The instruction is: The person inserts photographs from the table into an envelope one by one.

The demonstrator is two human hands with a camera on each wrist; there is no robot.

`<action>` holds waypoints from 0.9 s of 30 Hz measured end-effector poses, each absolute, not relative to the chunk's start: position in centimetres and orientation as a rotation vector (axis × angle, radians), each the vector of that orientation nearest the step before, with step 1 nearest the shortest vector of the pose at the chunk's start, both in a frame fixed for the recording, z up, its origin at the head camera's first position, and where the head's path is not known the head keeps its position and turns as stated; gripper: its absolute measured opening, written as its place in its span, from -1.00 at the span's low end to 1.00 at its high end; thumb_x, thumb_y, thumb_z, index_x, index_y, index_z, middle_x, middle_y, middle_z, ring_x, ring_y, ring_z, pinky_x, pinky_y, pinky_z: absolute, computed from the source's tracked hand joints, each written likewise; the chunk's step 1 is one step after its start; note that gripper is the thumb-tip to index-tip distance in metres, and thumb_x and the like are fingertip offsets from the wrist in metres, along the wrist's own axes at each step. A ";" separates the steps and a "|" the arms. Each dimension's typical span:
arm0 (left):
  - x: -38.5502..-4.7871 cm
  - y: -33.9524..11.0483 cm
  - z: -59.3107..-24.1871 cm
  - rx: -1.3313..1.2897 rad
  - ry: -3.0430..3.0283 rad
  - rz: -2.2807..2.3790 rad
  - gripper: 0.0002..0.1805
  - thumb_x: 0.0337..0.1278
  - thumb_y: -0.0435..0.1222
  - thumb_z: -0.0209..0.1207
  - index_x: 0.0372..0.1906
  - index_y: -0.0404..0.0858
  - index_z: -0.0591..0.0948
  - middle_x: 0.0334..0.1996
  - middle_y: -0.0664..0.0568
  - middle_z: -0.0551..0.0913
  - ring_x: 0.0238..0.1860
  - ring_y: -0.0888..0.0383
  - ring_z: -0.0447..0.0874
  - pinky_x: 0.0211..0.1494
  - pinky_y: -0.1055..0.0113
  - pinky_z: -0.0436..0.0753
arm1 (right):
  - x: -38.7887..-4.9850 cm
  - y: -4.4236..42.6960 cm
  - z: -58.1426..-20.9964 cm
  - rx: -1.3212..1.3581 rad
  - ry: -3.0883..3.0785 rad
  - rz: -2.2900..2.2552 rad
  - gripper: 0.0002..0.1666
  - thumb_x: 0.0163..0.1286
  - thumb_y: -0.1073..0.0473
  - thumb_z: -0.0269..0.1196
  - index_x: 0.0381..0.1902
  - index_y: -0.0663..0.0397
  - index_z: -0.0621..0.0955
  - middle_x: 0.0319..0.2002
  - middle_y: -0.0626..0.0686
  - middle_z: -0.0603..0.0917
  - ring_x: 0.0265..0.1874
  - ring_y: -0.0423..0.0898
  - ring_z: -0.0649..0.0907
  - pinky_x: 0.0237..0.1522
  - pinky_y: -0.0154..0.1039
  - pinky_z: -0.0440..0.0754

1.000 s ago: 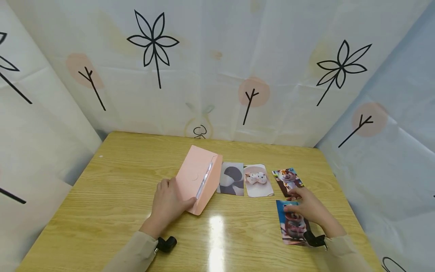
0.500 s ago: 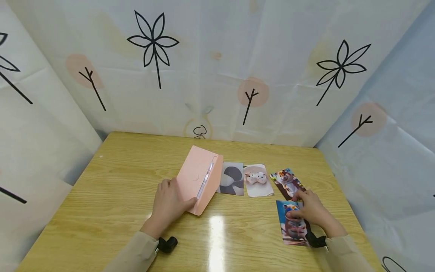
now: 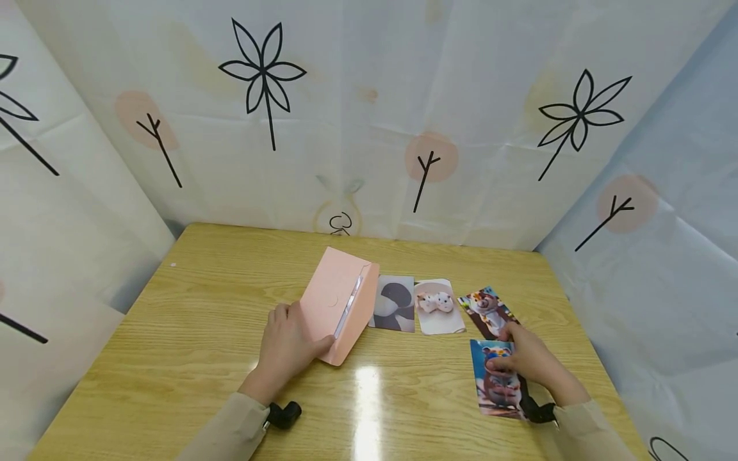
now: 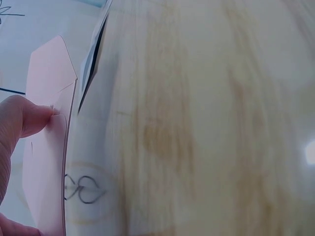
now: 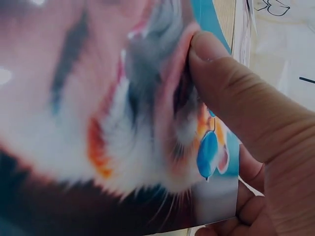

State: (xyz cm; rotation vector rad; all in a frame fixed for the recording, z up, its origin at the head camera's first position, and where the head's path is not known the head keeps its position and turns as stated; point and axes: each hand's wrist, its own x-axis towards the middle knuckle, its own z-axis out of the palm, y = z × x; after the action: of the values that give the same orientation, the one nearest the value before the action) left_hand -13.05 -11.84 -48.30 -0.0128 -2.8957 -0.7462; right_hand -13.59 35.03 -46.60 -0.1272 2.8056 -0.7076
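Note:
In the head view my left hand [image 3: 285, 349] grips the lower left part of a pink envelope [image 3: 331, 288], which is tilted with its flap side raised. Something silvery shows in the envelope's opening [image 3: 348, 307]. The left wrist view has my thumb pressed on the envelope [image 4: 44, 167]. My right hand [image 3: 533, 358] pinches a picture card [image 3: 484, 387] of a cartoon animal on blue. In the right wrist view its thumb lies on the card's face [image 5: 108, 147] and the other fingers are behind. A second animal card [image 3: 484, 310] lies just beyond, partly covered by that hand.
Right of the envelope, a grey picture card [image 3: 394, 304] and a white card with two small animals [image 3: 435, 304] lie flat on the wooden table [image 3: 230, 269]. A patterned curtain [image 3: 346, 160] stands behind the table's far edge.
My right hand's fingers have drawn back slightly to the right, and its thumb has slid a little down the card. The far animal card shifted slightly left. The left hand stayed put.

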 end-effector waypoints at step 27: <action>-13.0 -12.1 -48.6 -0.007 -2.894 -0.769 0.05 -0.33 0.27 0.38 0.11 -0.49 0.40 -0.07 -0.29 0.39 -0.08 -0.17 0.33 -0.05 -0.01 0.42 | -14.1 33.9 -42.7 -0.054 2.725 -1.183 -0.47 0.46 -0.10 0.11 0.17 0.16 0.51 0.15 0.33 0.47 -0.03 0.25 0.51 -0.22 -0.02 0.51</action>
State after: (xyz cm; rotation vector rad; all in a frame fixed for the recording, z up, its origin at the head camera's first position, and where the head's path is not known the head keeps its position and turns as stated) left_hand -13.05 -12.05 -48.63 -0.0066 -2.8943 -0.7691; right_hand -14.08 33.91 -42.67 -0.0542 2.7253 -1.1834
